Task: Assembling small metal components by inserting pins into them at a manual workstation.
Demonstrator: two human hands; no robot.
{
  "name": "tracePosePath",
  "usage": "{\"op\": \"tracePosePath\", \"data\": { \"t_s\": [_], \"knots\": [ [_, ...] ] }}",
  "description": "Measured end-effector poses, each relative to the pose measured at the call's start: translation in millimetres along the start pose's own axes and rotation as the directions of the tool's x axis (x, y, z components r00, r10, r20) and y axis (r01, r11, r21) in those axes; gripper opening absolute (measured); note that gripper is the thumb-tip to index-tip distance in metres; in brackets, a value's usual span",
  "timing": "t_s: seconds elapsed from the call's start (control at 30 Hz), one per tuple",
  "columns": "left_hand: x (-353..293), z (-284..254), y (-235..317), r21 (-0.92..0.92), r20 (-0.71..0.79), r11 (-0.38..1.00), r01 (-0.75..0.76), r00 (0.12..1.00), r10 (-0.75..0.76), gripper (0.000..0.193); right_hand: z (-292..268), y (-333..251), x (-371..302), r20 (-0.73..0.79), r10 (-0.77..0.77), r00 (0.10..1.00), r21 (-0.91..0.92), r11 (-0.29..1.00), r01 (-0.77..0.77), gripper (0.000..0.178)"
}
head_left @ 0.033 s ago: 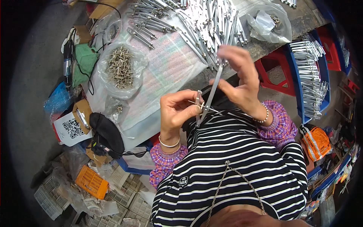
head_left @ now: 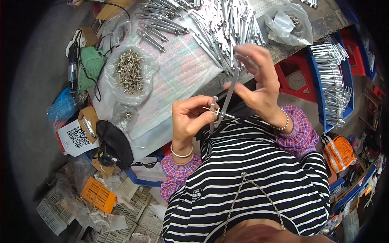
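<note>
Silvery metal strips (head_left: 229,96) sit pinched in the left hand (head_left: 188,116), thumb against fingers, while the right hand (head_left: 261,81) curves open alongside.

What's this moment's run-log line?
left hand: pinches small metal parts | right hand: open beside metal strip | metal bars: heaped ahead

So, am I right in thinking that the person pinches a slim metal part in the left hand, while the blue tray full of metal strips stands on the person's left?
Not quite: the head view shows the blue tray full of metal strips on the person's right. The left hand does pinch a slim metal part.
</note>
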State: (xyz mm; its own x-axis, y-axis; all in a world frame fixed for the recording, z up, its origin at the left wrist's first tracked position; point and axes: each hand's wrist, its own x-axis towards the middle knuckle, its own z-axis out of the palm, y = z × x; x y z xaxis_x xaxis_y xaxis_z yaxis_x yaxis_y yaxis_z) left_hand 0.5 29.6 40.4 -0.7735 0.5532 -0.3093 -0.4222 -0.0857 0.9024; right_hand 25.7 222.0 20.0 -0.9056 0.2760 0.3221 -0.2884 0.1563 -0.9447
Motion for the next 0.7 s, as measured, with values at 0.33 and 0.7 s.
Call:
{"op": "tracePosePath", "data": {
  "t_s": [0.33,0.7],
  "knots": [
    [7.0,3.7,-21.8,0.193,-0.346,0.963,-0.188,0.905,0.246,0.019,24.9,-2.7,-24.2,0.386,0.473,0.792,0.369,0.708,-0.603,0.058],
    [11.0,7.5,-28.6,0.086,-0.38,0.972,-0.218,0.895,0.234,0.024,35.0,15.8,-39.0,0.237,0.491,0.838,0.308,0.78,-0.544,0.024]
  ]
}}
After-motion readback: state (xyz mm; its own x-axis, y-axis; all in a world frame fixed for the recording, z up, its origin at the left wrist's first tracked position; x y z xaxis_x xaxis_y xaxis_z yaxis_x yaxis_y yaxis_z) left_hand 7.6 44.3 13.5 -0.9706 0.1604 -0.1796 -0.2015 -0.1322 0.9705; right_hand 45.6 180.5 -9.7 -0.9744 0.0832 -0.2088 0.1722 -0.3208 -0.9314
